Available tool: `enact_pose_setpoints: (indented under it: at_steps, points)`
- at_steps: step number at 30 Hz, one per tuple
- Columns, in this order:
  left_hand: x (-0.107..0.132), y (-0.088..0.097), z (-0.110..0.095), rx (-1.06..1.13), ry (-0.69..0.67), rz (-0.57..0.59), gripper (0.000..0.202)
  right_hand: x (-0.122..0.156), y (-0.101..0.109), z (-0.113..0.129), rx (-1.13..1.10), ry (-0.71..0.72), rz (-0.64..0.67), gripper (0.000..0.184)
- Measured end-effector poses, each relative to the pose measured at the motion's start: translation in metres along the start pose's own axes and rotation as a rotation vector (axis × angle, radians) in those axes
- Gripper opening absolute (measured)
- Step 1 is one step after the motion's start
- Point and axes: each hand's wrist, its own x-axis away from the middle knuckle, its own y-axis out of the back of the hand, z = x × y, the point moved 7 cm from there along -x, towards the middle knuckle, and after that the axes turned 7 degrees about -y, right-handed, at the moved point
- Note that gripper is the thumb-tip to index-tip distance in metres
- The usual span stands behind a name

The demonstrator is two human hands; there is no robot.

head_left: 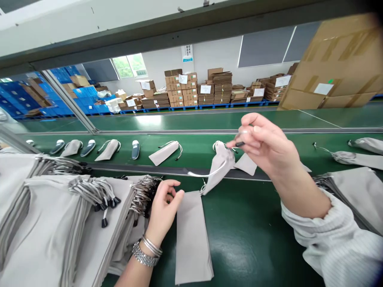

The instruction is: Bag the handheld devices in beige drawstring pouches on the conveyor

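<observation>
My right hand (263,143) is raised over the belt, its fingertips pinched together by a black cord end. From them a grey drawstring pouch (220,167) hangs tilted, blurred, its pale cord looping out to the left. Below lies a flat grey drawstring pouch (193,239) on the green work surface. Just left of its top edge is my left hand (166,205), fingers loosely bent and thumb apart, with nothing visible in it. Stacked grey pouches (101,223) with black-tipped cords lie beside my left wrist.
On the green conveyor belt (134,165) rest filled pouches (164,153) and dark blue handheld devices with white tops (135,150). More pouches (359,187) are piled at right. A metal rail (113,172) edges the belt; a large carton (335,63) stands beyond.
</observation>
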Motion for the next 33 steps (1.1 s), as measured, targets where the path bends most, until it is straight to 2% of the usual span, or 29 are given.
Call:
enact_pose_setpoints:
  at_steps: [2,5,7,8,11,13,17,20,24,28,31,33]
  points:
    - [0.001,-0.009,0.004,-0.299,-0.113,0.109,0.014,-0.008,0.013,-0.004,0.083,0.125,-0.101,0.02]
    - [0.004,-0.025,0.01,-0.477,-0.171,0.275,0.014,-0.02,0.026,-0.022,0.216,0.233,-0.192,0.02]
    - [0.006,-0.034,0.012,-0.502,-0.153,0.358,0.013,-0.027,0.028,-0.039,0.295,0.243,-0.17,0.019]
    - [0.007,-0.037,0.012,-0.511,-0.147,0.382,0.012,-0.032,0.026,-0.048,0.325,0.233,-0.114,0.019]
    - [0.009,-0.041,0.01,-0.533,-0.144,0.423,0.01,-0.04,0.014,-0.071,0.413,0.214,0.118,0.037]
    - [0.009,-0.042,0.01,-0.542,-0.145,0.434,0.009,-0.043,0.011,-0.084,0.521,0.209,0.183,0.056]
    - [0.007,-0.04,0.012,-0.548,-0.143,0.431,0.01,-0.048,0.021,-0.113,0.775,0.12,0.097,0.069]
    - [0.005,-0.039,0.014,-0.536,-0.152,0.427,0.014,-0.048,0.024,-0.125,0.82,0.078,0.062,0.06]
    - [0.001,-0.04,0.025,-0.564,-0.168,0.49,0.023,-0.035,0.018,-0.111,0.845,0.11,0.1,0.034]
    - [-0.003,-0.041,0.042,-0.634,-0.165,0.557,0.03,0.003,0.022,-0.068,0.936,0.139,0.169,0.026]
    - [-0.004,-0.043,0.047,-0.647,-0.194,0.585,0.032,0.048,0.054,-0.029,1.066,0.054,0.081,0.027]
    - [-0.002,-0.044,0.048,-0.64,-0.19,0.591,0.031,0.082,0.097,-0.005,1.186,-0.064,-0.098,0.03]
